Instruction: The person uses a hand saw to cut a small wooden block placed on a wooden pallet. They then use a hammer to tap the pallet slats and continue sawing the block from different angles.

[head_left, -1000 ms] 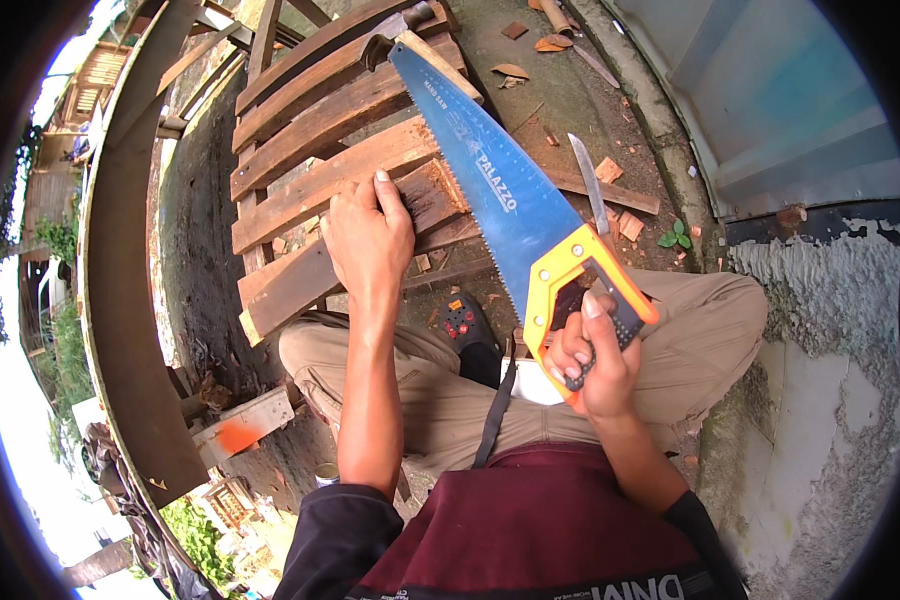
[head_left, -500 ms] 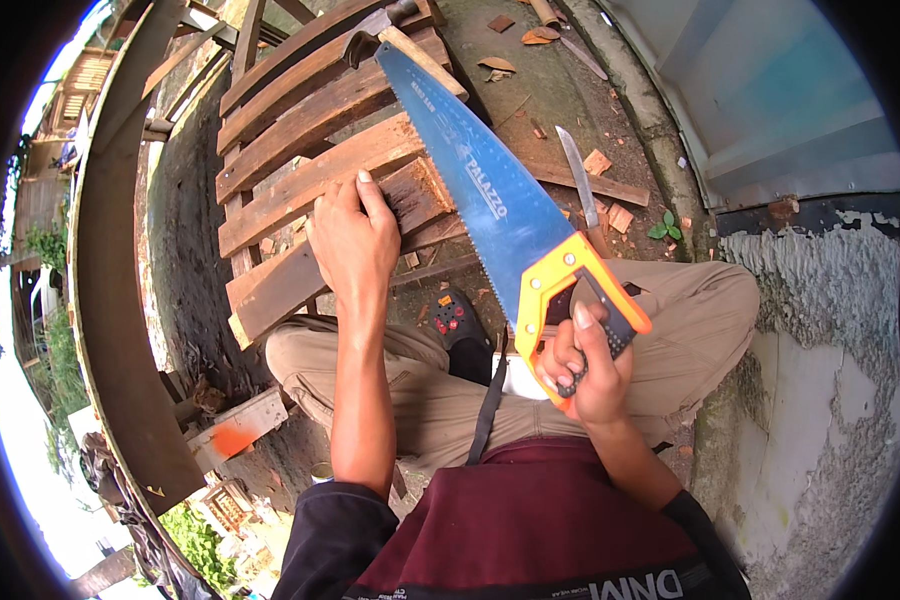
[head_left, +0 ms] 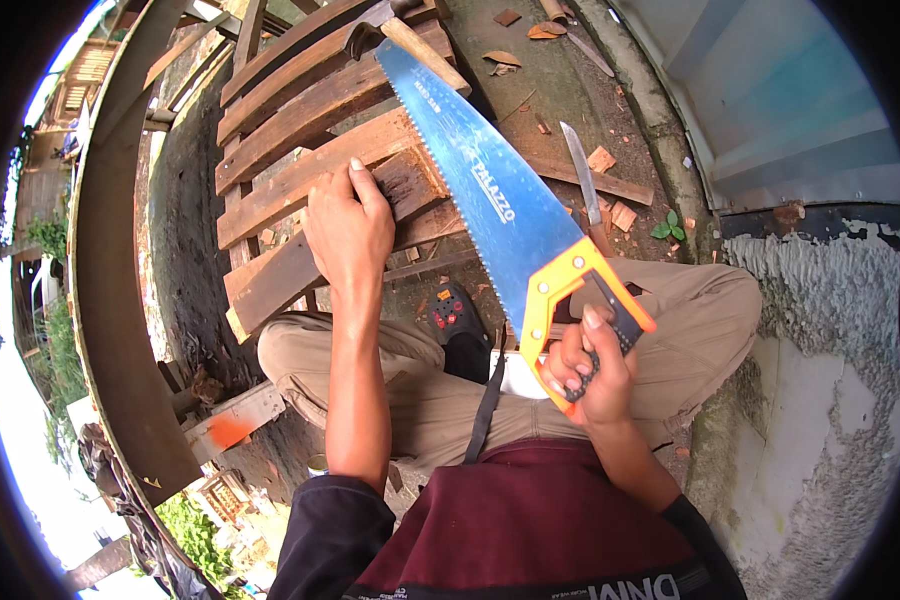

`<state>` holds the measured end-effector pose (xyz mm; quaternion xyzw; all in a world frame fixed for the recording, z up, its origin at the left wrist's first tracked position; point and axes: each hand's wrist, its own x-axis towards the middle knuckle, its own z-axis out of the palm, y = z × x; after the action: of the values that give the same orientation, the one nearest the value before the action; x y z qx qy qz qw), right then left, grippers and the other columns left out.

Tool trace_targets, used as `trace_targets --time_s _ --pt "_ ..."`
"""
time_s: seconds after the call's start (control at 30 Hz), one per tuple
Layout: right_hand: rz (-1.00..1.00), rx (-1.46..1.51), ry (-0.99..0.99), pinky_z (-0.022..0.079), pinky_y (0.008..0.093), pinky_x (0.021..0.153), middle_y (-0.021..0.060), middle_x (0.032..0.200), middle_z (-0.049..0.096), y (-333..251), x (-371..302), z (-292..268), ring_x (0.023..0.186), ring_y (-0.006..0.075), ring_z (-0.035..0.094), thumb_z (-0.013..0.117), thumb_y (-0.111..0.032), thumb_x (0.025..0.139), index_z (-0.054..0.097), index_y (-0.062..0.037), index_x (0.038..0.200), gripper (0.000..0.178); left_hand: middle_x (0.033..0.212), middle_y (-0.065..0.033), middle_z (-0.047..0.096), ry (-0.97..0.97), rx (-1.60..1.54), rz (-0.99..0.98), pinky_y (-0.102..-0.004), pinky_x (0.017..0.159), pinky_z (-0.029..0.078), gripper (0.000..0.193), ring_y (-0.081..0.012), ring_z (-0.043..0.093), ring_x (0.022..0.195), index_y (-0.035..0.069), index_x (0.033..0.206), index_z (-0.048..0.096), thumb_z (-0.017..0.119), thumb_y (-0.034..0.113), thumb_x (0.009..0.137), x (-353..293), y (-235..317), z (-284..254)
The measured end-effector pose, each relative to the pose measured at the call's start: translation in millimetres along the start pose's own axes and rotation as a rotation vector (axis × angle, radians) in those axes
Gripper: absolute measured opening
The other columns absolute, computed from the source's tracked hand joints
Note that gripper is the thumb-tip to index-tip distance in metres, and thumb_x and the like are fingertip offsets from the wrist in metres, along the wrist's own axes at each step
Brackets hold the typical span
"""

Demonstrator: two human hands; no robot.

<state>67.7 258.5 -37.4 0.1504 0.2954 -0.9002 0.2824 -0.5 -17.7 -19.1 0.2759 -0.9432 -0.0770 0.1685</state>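
My right hand is wrapped around the orange and black handle of a hand saw. Its blue blade points away and to the left, with the toothed edge alongside the cut ends of the wooden slats. My left hand grips the nearest wooden plank, thumb lying forward and the other fingers curled, their tips partly hidden. That plank belongs to a slatted wooden frame. Beyond the saw's tip lies a hammer with a pale wooden handle, resting on the slats.
A knife lies on the ground to the right, near wood chips and a loose wooden strip. Another blade lies farther off. A peeling wall stands at the right, and a long board at the left.
The saw and my right hand have shifted very slightly to the right. My left hand stays on the plank, and the grips look the same.
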Motion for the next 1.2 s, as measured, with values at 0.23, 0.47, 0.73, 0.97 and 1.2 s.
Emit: trace_targets --time_s 0.23,0.47,0.73,0.97,1.2 --pt "0.016 -0.002 -0.020 0.036 0.0291 0.041 -0.0019 0.055 0.033 -9 -46 -26 0.041 0.0096 0.034 0.039 -0.016 0.110 0.043 -0.0119 0.093 0.018 0.102 -0.0218 0.069 0.067 0.017 0.054 -0.0501 0.088 0.044 0.043 -0.0420 0.062 0.099 -0.003 0.099 0.070 0.045 0.031 0.107 -5 -7 3" --pt "-0.004 0.045 -0.037 0.035 0.0306 0.045 -0.0009 0.058 0.037 8 5 -1 0.045 0.0108 0.036 0.047 -0.018 0.109 0.042 -0.0130 0.086 0.024 0.099 -0.0211 0.069 0.010 -0.011 0.022 -0.0505 0.089 0.044 0.038 -0.0403 0.062 0.098 -0.001 0.101 0.073 0.047 0.026 0.105 -5 -1 1" --pt "0.094 -0.026 0.014 0.034 0.0297 0.042 -0.0014 0.055 0.033 -14 -31 -18 0.043 0.0107 0.034 0.043 -0.021 0.107 0.039 -0.0160 0.087 0.021 0.096 -0.0218 0.067 0.042 -0.026 0.060 -0.0517 0.087 0.044 0.037 -0.0425 0.062 0.097 -0.001 0.102 0.070 0.046 0.025 0.106 -3 -1 0" --pt "0.079 -0.033 -0.002 0.033 0.0312 0.042 -0.0009 0.055 0.034 -4 -9 -19 0.042 0.0117 0.034 0.044 -0.024 0.107 0.038 -0.0167 0.084 0.025 0.097 -0.0238 0.067 0.056 -0.035 0.051 -0.0514 0.087 0.045 0.037 -0.0432 0.062 0.096 -0.002 0.102 0.071 0.046 0.024 0.106 1 1 1" --pt "0.085 0.006 -0.015 0.033 0.0296 0.038 -0.0004 0.053 0.035 -19 -18 -24 0.039 0.0108 0.033 0.043 -0.022 0.105 0.038 -0.0162 0.080 0.026 0.097 -0.0229 0.068 0.026 -0.013 0.057 -0.0509 0.086 0.045 0.037 -0.0425 0.062 0.096 -0.002 0.101 0.071 0.045 0.025 0.106 -1 2 -4"
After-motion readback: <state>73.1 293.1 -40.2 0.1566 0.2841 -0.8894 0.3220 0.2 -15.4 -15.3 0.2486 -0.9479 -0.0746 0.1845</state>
